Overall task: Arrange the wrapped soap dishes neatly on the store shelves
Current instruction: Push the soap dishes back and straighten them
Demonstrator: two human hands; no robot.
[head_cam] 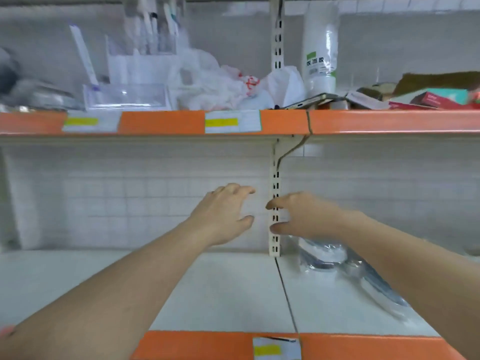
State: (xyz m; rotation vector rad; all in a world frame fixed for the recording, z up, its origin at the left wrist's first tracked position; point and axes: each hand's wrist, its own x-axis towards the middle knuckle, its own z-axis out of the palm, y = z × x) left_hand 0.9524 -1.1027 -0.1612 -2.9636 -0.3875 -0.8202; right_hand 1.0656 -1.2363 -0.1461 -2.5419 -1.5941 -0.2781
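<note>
Fingers on both hands were spread loose and holding nothing, left hand (223, 216) and right hand (304, 216) hovering side by side over the white lower shelf (220, 289), thumbs nearly facing each other. My right forearm hid a good part of the clear-plastic-wrapped soap dishes (330, 255), which lay on the right half of that shelf just past the slotted cream upright post (275, 203). Everything was pretty blurry, tbh. The yellow-striped price tags (231, 122) on the orange shelf edge (389, 122) were unreadable, and so was the print on the tall white sleeve of cups (320, 50) up top.
</note>
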